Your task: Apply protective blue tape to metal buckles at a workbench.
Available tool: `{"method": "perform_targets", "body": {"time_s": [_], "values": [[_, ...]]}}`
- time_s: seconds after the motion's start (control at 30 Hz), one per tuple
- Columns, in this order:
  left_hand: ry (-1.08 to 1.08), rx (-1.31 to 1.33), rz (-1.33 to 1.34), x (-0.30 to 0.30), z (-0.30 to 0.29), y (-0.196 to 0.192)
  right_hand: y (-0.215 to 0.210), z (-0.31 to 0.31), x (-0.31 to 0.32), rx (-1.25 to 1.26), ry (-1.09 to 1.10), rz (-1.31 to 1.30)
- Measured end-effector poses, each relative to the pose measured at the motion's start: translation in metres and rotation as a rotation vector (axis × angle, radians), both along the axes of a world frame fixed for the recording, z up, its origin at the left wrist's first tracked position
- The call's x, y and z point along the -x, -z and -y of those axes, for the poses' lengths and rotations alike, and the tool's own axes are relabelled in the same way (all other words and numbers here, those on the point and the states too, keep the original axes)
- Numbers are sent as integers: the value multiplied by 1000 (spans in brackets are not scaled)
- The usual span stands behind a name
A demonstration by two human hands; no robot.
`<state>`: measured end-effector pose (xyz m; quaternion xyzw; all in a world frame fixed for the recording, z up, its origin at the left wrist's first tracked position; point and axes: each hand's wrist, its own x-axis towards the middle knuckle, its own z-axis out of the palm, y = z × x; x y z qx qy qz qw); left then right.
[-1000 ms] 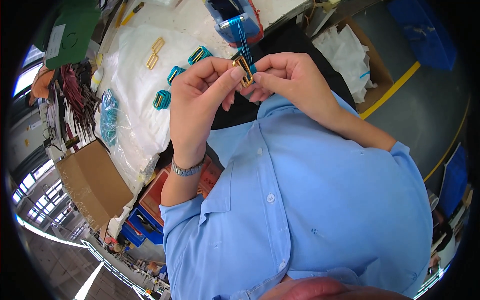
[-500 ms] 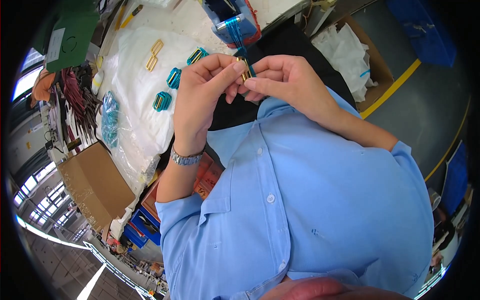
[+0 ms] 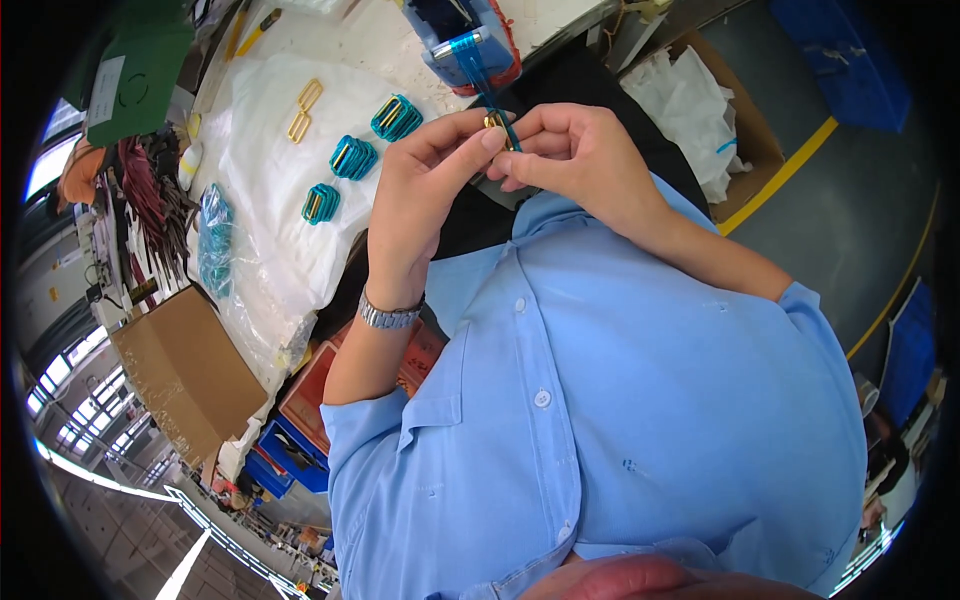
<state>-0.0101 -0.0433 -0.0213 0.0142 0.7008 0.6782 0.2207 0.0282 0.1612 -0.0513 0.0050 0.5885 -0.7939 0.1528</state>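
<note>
Both hands meet in front of my chest, pinching a small gold metal buckle [image 3: 497, 124] between thumbs and fingers. My left hand [image 3: 428, 178] is closed on its left side, and my right hand [image 3: 585, 150] holds the right side, where a narrow teal strip passes. Fingers hide much of the buckle. More teal strips [image 3: 470, 62] hang down from a blue tape dispenser [image 3: 440, 28] just beyond the hands. Left of my left hand lie teal-wrapped gold buckles in a far stack [image 3: 396, 118], a middle stack [image 3: 353, 157] and a near stack [image 3: 321, 203].
Two bare gold buckles [image 3: 305, 110] lie on white sheeting [image 3: 265, 130] over the table. A plastic-wrapped teal bundle [image 3: 216, 240] is at left, above a cardboard box [image 3: 190, 370]. Another box with white wrapping [image 3: 690, 120] stands on the floor at right.
My left hand has shifted a little to the right, still pinching the buckle. The buckle has turned slightly, and the teal strip now shows along its right side. My right hand has barely moved.
</note>
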Motion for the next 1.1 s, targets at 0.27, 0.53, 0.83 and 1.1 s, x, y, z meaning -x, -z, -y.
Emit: {"method": "perform_targets", "body": {"time_s": [0.27,0.53,0.83,1.1], "values": [[71,-21,206,11,8,1,-5,-5,-5,497,-122,451],[109,-152,357,22,22,3,-3,-23,4,-26,-303,163],[155,-216,539,37,23,-1,10,-13,30,-206,-90,-353],[122,-260,698,48,17,-5,-6,-8,33,-143,-102,-329]]}}
